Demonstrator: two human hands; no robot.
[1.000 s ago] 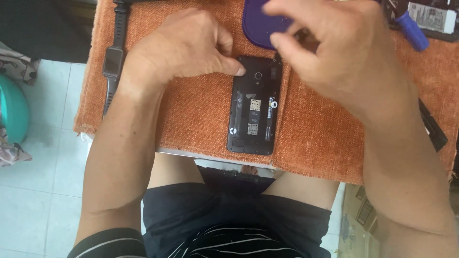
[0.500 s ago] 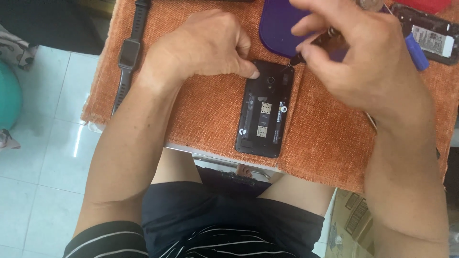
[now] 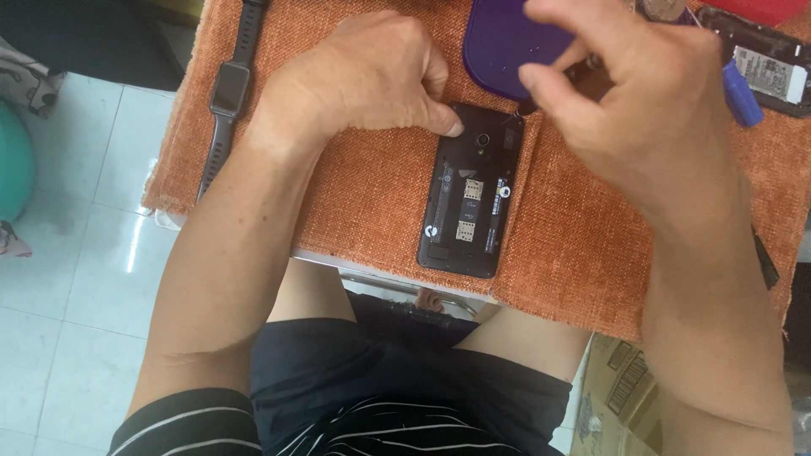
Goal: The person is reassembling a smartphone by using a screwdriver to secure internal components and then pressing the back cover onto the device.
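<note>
At the far left of the view, a teal rounded object [image 3: 15,160] sits on the pale tiled floor [image 3: 76,253]. A dark smartwatch [image 3: 226,93] with its strap laid out straight lies near the left edge of the orange woven mat [image 3: 372,211] that covers the surface. The left hand [image 3: 363,80] rests on the mat at 10 o'clock from the phone, fingers curled, one fingertip [image 3: 452,129] pressing the phone's top left corner; it grips nothing. The opened black phone [image 3: 469,198] lies back-up near the middle of the mat, cover off, card slots exposed, its lower end close to the mat's near edge. A purple back cover [image 3: 498,46] lies at 12 o'clock from the phone, just beside it. The right hand [image 3: 642,110] hovers at 2 o'clock from the phone, pinching a thin tool whose dark tip [image 3: 524,108] meets the phone's top right corner. A blue-handled tool [image 3: 737,97] and a second opened device [image 3: 764,63] lie at the far right.
</note>
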